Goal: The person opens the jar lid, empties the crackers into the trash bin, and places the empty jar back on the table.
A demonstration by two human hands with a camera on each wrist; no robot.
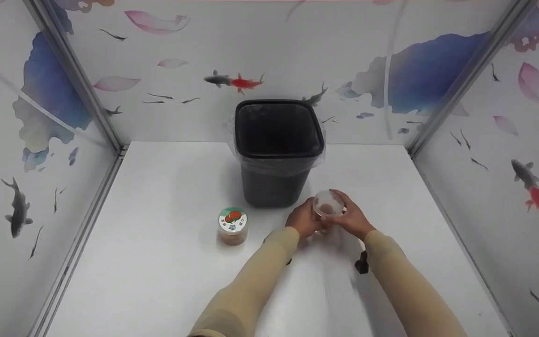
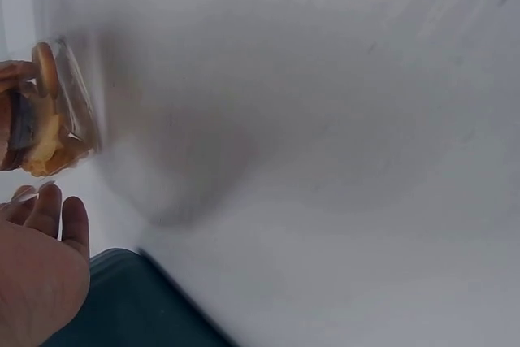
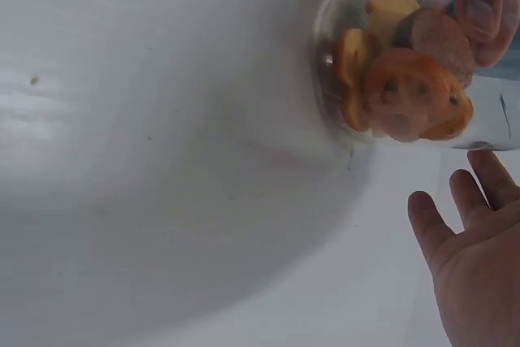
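Holding a clear jar of round snacks just in front of the black bin, we grasp it with left hand and right hand. Left of the bin's base on the surface, a second jar carries an illegible label.

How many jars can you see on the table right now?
2. One lidded jar stands alone left of the black bin; the other clear jar is between the left hand and right hand. The bin's inside isn't visible.
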